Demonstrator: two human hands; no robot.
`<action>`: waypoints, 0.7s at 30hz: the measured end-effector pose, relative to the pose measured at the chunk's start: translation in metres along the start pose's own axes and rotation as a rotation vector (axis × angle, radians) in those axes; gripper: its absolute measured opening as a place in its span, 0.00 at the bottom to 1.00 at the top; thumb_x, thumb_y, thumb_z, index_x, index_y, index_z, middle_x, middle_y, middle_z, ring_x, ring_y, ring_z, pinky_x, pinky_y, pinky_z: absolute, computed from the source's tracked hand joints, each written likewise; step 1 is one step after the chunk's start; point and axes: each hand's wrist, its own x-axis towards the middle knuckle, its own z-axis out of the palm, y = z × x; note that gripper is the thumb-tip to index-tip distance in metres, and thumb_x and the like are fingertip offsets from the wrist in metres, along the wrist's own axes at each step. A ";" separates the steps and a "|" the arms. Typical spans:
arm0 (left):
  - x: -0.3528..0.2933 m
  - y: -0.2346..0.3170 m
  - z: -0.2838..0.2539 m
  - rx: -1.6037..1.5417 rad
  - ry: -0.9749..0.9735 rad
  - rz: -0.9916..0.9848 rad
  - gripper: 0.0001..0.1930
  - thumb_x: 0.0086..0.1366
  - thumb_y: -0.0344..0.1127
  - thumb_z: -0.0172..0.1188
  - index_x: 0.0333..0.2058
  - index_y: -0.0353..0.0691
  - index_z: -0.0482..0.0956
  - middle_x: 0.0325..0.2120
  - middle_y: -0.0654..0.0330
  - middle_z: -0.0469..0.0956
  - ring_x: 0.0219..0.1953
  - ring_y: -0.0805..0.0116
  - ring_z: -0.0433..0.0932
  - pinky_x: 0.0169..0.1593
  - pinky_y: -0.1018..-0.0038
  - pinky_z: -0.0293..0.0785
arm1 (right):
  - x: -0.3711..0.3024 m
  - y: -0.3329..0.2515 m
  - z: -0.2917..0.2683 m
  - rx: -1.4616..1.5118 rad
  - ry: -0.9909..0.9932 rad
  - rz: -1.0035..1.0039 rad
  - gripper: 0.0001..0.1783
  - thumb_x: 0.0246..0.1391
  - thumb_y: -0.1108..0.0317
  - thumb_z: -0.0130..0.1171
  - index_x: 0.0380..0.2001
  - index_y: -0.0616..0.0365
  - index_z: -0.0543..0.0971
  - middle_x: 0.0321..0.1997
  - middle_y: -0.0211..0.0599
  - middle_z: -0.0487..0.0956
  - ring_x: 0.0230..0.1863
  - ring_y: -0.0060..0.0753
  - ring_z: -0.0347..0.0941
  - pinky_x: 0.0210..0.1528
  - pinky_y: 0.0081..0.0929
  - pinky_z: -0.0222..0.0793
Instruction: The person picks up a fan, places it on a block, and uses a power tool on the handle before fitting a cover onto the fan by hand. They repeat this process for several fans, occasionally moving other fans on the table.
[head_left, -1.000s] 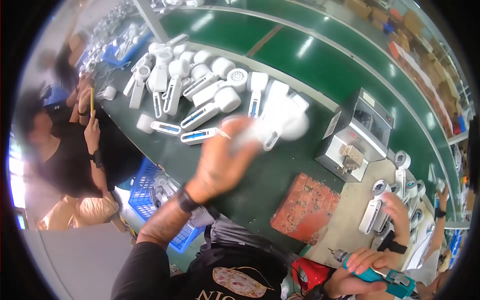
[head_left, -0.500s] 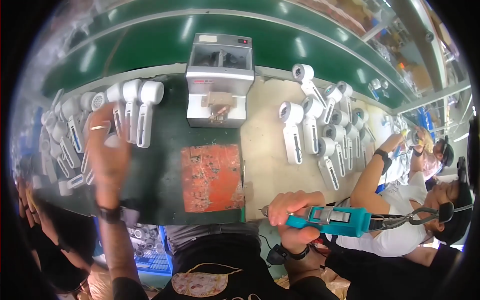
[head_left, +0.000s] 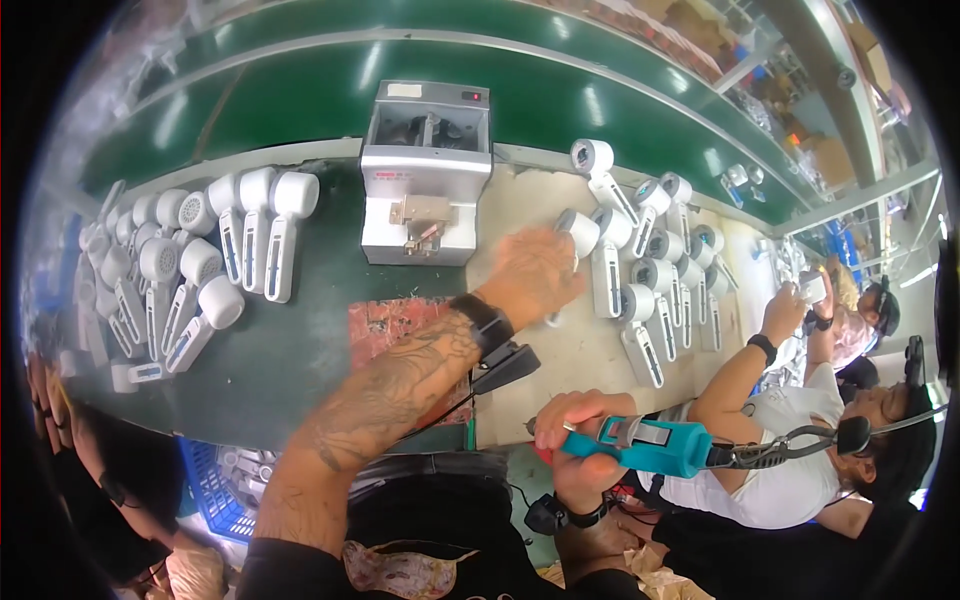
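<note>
My right hand [head_left: 583,440] is wrapped round a teal electric screwdriver [head_left: 655,446] near the front edge of the table, its tip pointing left. My left arm crosses in front of me to the right, and the left hand [head_left: 530,275], somewhat blurred, closes round the nearest white handheld fan [head_left: 577,232] of the right group. That fan's round head shows past the fingers, while most of its handle is hidden behind the hand. A grey screw-feeding machine [head_left: 425,180] stands just beyond, left of this hand. My forearm partly covers a worn red mat [head_left: 385,325].
Many white handheld fans [head_left: 290,235] lie in rows at the left, and another group [head_left: 640,345] lies at the right on tan sheeting. A blue basket [head_left: 210,490] holds parts below the table. A co-worker [head_left: 770,430] sits close on the right.
My left hand has swung from the left rows across to the right group and onto a fan. My right hand keeps the screwdriver in much the same place.
</note>
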 end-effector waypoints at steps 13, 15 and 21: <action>-0.120 -0.042 -0.120 -0.373 -0.070 0.065 0.13 0.58 0.36 0.66 0.40 0.37 0.80 0.33 0.55 0.79 0.36 0.52 0.80 0.41 0.62 0.74 | 0.036 -0.003 0.015 0.014 0.052 0.061 0.44 0.55 0.23 0.44 0.44 0.60 0.68 0.19 0.29 0.68 0.17 0.26 0.64 0.20 0.25 0.61; -0.125 -0.060 -0.114 -0.362 -0.061 0.112 0.13 0.59 0.35 0.66 0.41 0.36 0.80 0.32 0.54 0.79 0.38 0.52 0.78 0.44 0.61 0.74 | 0.050 -0.002 0.028 0.069 0.012 0.034 0.44 0.56 0.23 0.41 0.45 0.61 0.68 0.18 0.27 0.66 0.16 0.24 0.62 0.20 0.25 0.61; -0.128 -0.080 -0.106 -0.219 0.032 0.267 0.14 0.60 0.41 0.65 0.41 0.40 0.80 0.36 0.58 0.74 0.41 0.56 0.74 0.47 0.62 0.71 | 0.123 0.026 0.072 0.069 -0.002 -0.109 0.40 0.61 0.29 0.43 0.45 0.62 0.70 0.19 0.28 0.68 0.19 0.24 0.64 0.24 0.25 0.63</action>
